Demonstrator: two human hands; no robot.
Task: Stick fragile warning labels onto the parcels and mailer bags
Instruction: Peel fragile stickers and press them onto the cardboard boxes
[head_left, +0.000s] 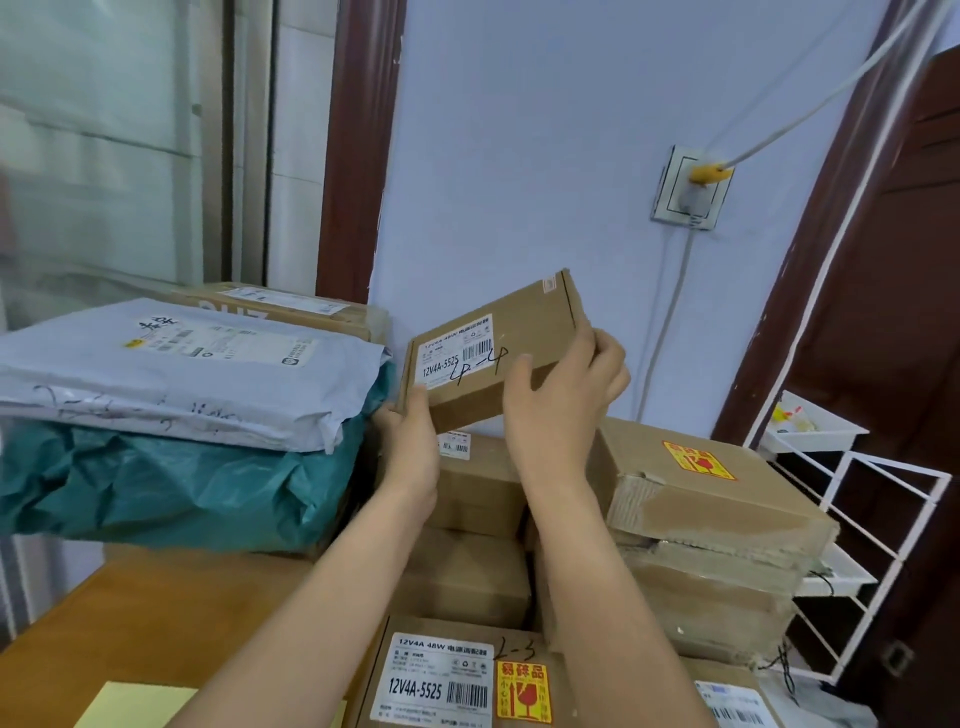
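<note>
Both hands grip a flat brown cardboard parcel (493, 351), tilted above stacked boxes: left hand (410, 441) at its lower corner, right hand (566, 395) clasping its right edge. Its white printed label bears handwriting.

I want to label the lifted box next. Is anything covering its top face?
Partly. The box is held by both hands; the right hand's thumb lies over its top face beside the white sticker. The brown area further right is bare.
</note>
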